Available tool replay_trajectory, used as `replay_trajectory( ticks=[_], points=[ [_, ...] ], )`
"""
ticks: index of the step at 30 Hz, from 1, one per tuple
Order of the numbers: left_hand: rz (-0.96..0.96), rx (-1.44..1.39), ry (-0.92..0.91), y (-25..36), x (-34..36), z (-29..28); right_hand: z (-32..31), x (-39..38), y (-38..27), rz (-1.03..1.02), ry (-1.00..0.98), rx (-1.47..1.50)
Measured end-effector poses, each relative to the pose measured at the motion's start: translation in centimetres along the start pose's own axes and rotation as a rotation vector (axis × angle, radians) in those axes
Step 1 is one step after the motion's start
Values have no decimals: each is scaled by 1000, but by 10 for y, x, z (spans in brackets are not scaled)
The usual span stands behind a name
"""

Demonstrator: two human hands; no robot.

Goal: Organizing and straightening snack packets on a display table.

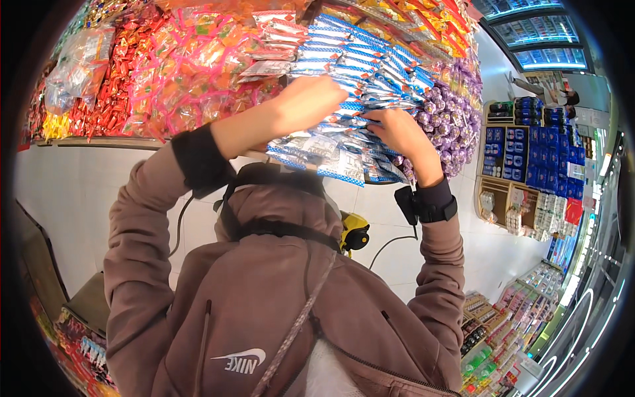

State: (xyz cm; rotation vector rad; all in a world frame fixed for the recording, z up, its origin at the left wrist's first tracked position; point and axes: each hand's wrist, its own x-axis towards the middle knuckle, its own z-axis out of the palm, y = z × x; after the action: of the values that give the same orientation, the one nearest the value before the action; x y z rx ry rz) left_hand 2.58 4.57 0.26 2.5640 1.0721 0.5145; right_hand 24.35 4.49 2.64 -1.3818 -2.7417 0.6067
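Blue-and-white snack packets [362, 63] lie in overlapping rows in the upper middle of the head view. My left hand [307, 102] is over these packets with its fingers curled downward; whatever its fingertips hold is hidden. A little to its right, my right hand [397, 135] has bent fingers gripping the edge of a blue-and-white packet among the pile. Purple wrapped sweets [453, 126] lie just right of that hand. Pink-edged clear sweet bags [188, 73] and red-and-white packets [271, 43] lie to the left of the blue rows.
The display's front edge [99, 143] runs above a white tiled floor [165, 251]. A yellow-and-black object [354, 235] is beyond my body. Stacked blue packages [555, 159] and shelves of goods [503, 317] stand right. A person [549, 91] is at the upper right, near lit shelving.
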Motion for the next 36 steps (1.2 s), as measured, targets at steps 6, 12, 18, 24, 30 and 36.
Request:
replay_trajectory(
  ticks=[6, 12, 18, 24, 30, 36],
  points=[
    [147, 210, -28, -4, 25, 23, -3, 21, 2, -54, -258, -58],
    [162, 233, -12, -8, 27, 28, 5, 10, 3, -64, -251, -38],
    [32, 132, -55, -7, 21, 16, 12, 1, 18, -142, -156, 133],
    [62, 108, -64, -6, 28, 11, 26, 13, 15, -99, -220, 81],
    [35, 155, -127, -8, 29, 10, 26, 17, 6, -152, -148, 0],
    [58, 119, -138, -9, 29, 10, 29, 17, 6, -24, -53, -292]
  ],
)
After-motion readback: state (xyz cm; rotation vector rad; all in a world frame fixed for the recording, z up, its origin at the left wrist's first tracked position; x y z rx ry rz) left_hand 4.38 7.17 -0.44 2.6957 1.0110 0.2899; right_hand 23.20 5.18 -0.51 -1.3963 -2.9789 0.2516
